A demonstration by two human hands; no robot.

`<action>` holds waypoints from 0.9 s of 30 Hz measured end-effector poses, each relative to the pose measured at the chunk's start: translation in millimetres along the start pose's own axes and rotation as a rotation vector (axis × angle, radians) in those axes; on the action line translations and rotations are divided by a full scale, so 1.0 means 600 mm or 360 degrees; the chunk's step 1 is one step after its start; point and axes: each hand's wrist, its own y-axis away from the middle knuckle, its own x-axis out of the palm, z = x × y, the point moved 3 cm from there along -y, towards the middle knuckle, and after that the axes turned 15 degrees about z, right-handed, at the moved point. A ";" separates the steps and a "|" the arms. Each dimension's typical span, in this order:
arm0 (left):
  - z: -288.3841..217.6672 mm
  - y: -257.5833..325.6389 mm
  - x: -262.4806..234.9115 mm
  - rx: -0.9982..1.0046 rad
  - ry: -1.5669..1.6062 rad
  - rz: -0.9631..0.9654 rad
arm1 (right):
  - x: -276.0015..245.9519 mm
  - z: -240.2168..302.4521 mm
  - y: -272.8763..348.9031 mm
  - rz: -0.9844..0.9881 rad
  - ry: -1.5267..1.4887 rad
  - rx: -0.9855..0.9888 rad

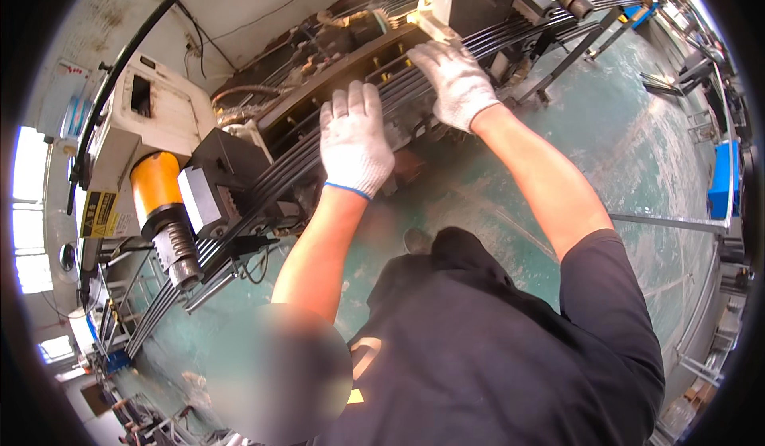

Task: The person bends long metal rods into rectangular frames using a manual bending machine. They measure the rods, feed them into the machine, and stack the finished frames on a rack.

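Here, seen from the head view: long dark rods [404, 94] in a slanting bundle, running beneath and between two gloved hands. Left hand [355, 139] palm down across the rods, fingers straight and close together; right hand [458, 84] farther up the bundle, fingers outstretched too. No curled grip visible; undersides hidden, so cannot tell about any hold from below.

Likely risks: rods rolling or sliding apart under flat palms, for want of an enclosing grip; loose knit snagging on a rough edge; fingertips pinched near the brown metal trough [335, 88] just beyond, in case of sudden movement.

As for materials: slim, straight rods; soft, grubby white knitted gloves [358, 167], blue-edged at the left cuff; blocky black clamp [231, 159]; smooth orange cylinder [155, 181] above a ribbed grey one [175, 251]; boxy, stained cream housing [159, 99]; scuffed green floor [478, 199].
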 end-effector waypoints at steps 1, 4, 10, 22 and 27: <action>0.002 0.004 -0.002 0.0001 0.0007 -0.0014 | 0.002 0.006 0.001 -0.0028 -0.0083 -0.0020; 0.009 0.007 -0.002 0.0037 0.0073 -0.0061 | 0.001 0.011 -0.006 0.0101 -0.0041 -0.0007; 0.003 -0.005 -0.003 -0.0073 0.0085 -0.0008 | -0.009 0.010 -0.008 0.0271 0.0131 0.0054; -0.022 -0.021 -0.022 -0.0207 -0.0158 0.0153 | -0.044 -0.002 -0.004 0.0254 0.0008 0.0029; -0.042 -0.035 -0.041 -0.0290 -0.0151 0.0180 | -0.070 -0.013 0.001 0.0271 0.0010 0.0005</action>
